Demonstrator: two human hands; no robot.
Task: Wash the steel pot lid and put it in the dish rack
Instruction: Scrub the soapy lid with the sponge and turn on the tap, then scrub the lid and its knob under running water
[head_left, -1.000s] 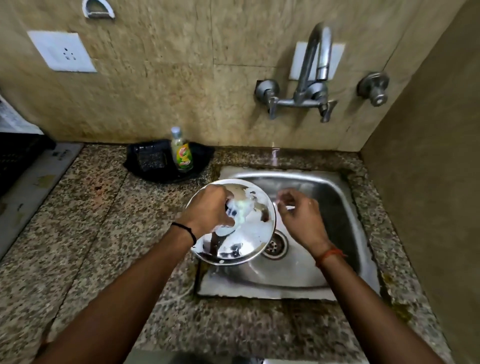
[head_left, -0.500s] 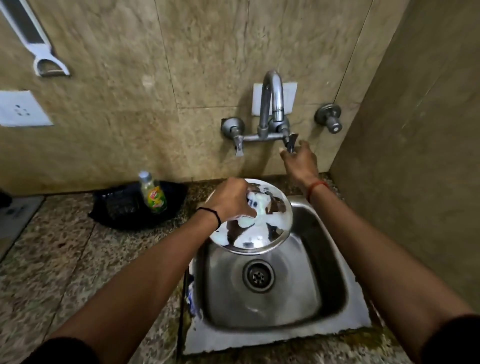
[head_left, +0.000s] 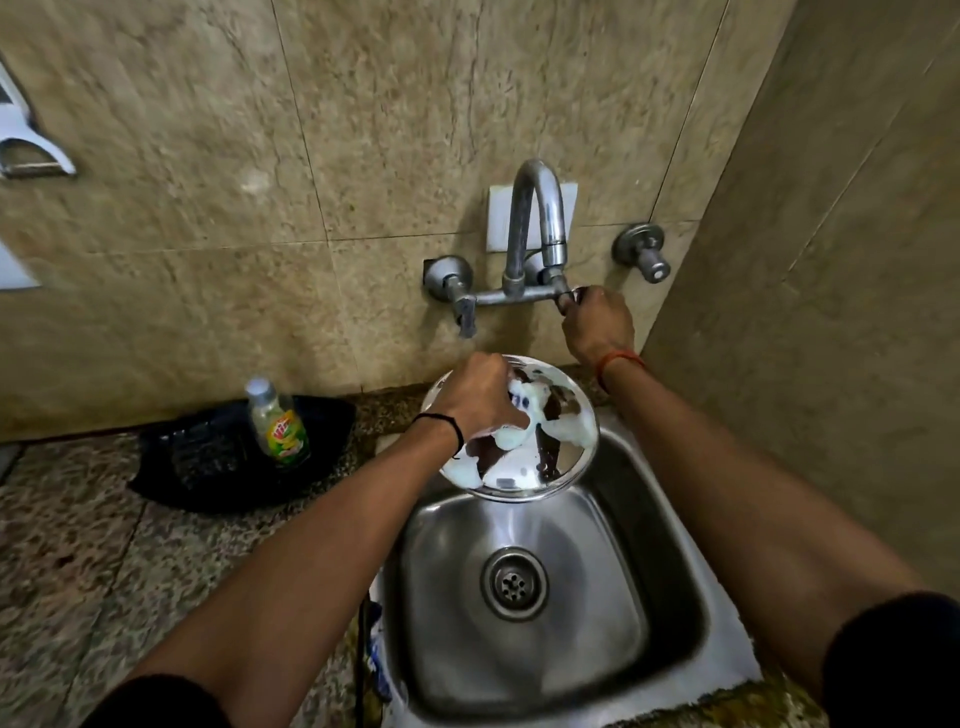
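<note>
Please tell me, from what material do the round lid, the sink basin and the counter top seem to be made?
The round shiny lid: steel by its mirror reflections, smeared with white foam. The square sink basin: probably stainless steel, brushed grey with soft glare. The speckled counter top: likely polished granite, though the grainy brown pattern could be imitation.

Steel sink basin (head_left: 639, 587): near half open above the round drain (head_left: 514, 584). Far half covered by foam-smeared round steel lid (head_left: 540, 467), held over the far-left rim. Curved steel wall tap (head_left: 535, 228) overhangs far edge. Right: beige tiled side wall (head_left: 831, 312), close. Left: speckled granite counter (head_left: 78, 561) passable; black tray (head_left: 208, 467) with green-labelled clear bottle (head_left: 280, 431) at far wall.
</note>
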